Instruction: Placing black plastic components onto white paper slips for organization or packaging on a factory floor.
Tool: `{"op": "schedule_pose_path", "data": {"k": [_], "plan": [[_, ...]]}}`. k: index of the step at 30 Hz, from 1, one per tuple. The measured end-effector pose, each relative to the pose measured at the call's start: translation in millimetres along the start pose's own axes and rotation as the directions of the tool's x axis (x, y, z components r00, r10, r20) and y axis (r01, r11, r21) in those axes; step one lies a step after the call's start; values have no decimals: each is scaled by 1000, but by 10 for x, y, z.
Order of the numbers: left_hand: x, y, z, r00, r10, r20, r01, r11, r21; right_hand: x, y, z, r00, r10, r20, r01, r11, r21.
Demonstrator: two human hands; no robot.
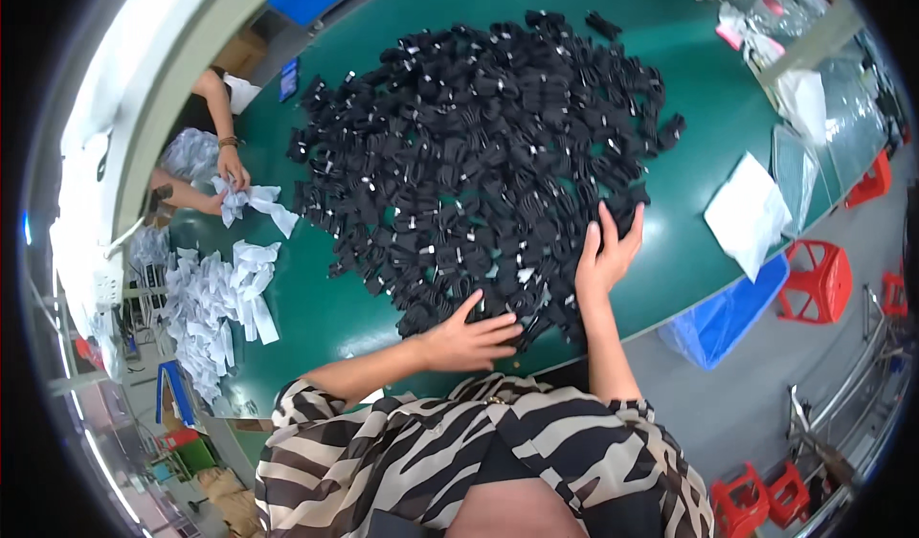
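Observation:
A wide heap of small black folded bundles (479,145), with pale bits on many of them, covers the middle of the green table. They look like coiled cords or straps; the exact kind cannot be made out. My left hand (469,341) lies at the heap's near edge, fingers spread, holding nothing visible. At the heap's right edge is my right hand (609,258), fingers stretched away from me and apart, its inner side next to the bundles. Both hands appear to touch the outermost bundles.
On the left, a co-worker's hands (232,179) handle white strips beside a pile of white strips (215,294). A phone-like blue object (289,78) lies at the far left. White sheets (749,211) rest at the right edge, near a blue bin (723,318) and red stools (816,280).

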State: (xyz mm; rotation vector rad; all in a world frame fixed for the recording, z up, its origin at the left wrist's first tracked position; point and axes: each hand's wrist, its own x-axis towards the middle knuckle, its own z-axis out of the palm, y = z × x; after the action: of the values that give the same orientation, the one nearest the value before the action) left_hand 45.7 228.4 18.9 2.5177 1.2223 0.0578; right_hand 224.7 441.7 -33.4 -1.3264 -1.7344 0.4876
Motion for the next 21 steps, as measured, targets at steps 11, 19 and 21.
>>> {"op": "schedule_pose_path", "data": {"k": [11, 19, 21], "plan": [[-1142, -2754, -1411, 422, -702, -574, 869, 494, 35, 2640, 125, 659, 933, -352, 79, 359, 929, -92], [-2470, -4770, -1581, 299, -799, -522, 954, 229, 195, 3802, 61, 1931, 900, -145, 411, 277, 919, -281], [-2537, -5027, -1639, 410, -768, -492, 911, 311, 272, 3822, 40, 2029, 895, -136, 425, 275, 919, -284]]}}
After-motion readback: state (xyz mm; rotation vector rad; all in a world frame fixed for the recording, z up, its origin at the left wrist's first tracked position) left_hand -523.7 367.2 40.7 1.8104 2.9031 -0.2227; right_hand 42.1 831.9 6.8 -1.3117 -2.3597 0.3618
